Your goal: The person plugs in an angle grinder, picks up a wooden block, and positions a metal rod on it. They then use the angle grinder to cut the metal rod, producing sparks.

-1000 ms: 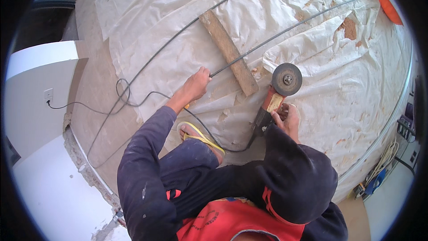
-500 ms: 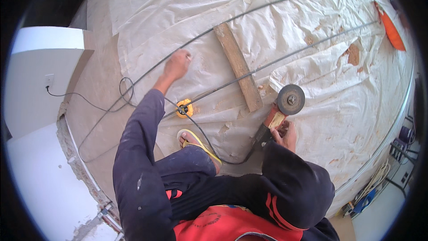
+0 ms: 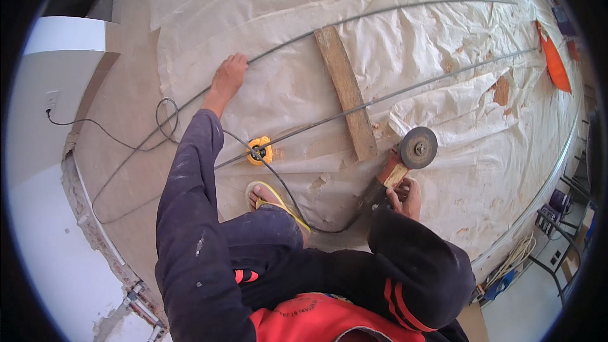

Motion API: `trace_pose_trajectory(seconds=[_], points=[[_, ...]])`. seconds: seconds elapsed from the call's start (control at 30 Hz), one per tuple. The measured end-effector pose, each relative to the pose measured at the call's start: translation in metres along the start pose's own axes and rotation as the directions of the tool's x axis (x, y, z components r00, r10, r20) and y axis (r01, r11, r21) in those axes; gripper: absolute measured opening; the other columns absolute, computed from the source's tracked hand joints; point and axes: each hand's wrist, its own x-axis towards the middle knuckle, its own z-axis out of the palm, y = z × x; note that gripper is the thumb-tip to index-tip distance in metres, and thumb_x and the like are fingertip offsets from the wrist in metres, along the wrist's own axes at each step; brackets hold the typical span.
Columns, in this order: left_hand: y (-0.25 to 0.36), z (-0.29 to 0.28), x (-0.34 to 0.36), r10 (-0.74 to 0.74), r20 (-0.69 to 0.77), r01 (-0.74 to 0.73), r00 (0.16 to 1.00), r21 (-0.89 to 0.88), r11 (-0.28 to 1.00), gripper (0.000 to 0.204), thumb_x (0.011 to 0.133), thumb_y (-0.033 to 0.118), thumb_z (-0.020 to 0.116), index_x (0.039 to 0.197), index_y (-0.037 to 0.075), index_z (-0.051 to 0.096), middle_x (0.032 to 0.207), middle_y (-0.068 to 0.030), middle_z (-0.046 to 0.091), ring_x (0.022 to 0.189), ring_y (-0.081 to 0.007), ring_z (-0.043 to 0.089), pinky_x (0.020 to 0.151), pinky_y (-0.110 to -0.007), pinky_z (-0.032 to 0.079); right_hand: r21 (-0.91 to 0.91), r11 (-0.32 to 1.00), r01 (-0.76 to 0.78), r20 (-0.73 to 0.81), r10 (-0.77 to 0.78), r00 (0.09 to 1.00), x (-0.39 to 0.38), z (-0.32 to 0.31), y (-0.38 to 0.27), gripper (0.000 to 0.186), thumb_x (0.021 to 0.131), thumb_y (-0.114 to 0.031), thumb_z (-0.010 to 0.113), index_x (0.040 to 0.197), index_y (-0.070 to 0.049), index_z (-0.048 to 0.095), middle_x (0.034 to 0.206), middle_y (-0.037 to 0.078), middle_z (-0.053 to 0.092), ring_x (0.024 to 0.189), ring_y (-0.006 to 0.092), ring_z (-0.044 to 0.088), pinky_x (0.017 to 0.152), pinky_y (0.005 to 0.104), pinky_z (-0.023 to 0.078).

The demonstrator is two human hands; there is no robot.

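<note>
Two long, thin grey metal rods cross the plastic sheet, the far rod (image 3: 380, 11) and the near rod (image 3: 437, 78). My left hand (image 3: 229, 80) is closed around the far rod, left of the wooden plank (image 3: 347, 92). My right hand (image 3: 406, 198) grips an angle grinder (image 3: 391, 171) near its head, its cutting disc (image 3: 418, 147) turned up. The grinder's black cord (image 3: 282, 185) loops left past my foot. Beside my left forearm, a yellow-and-black rounded thing (image 3: 260, 151), perhaps a tape measure, sits at the near rod, with the cord across it.
Wrinkled plastic sheeting (image 3: 481, 177) covers the floor under the plank. My sandalled foot (image 3: 269, 199) stands near the cord. At left, a cord runs to a wall outlet (image 3: 51, 99). An orange piece (image 3: 555, 66) lies at far right; coiled cable (image 3: 516, 256) lies lower right.
My left hand has moved left and slightly up, from above the sheet onto the far rod, and has closed on it. My right hand keeps the grinder almost in place. The view has shifted slightly.
</note>
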Motion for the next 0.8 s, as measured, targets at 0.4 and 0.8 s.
trace_pose_trajectory(seconds=[0.4, 0.8], points=[[-0.005, -0.002, -0.002, -0.005, 0.029, 0.005, 1.0, -0.003, 1.0, 0.019, 0.088, 0.012, 0.054, 0.105, 0.004, 0.053, 0.103, -0.0118, 0.057, 0.098, -0.0289, 0.055, 0.084, -0.039, 0.046, 0.013, 0.997, 0.077, 0.031, -0.077, 0.997, -0.009, -0.008, -0.008, 0.032, 0.081, -0.008, 0.07, 0.107, 0.003, 0.054, 0.104, 0.017, 0.055, 0.09, 0.0281, 0.065, 0.08, 0.0351, 0.053], [0.167, -0.023, -0.047, 0.222, -0.046, -0.215, 0.974, -0.502, 0.837, 0.027, 0.09, 0.024, 0.056, 0.106, 0.002, 0.056, 0.095, -0.0174, 0.061, 0.088, -0.0349, 0.06, 0.077, -0.042, 0.047, -0.471, 0.421, 0.775, 0.377, -0.698, 0.609, 0.062, 0.04, -0.11, 0.041, 0.074, -0.024, 0.073, 0.107, -0.004, 0.059, 0.113, 0.016, 0.053, 0.103, 0.0296, 0.055, 0.081, 0.0345, 0.048]])
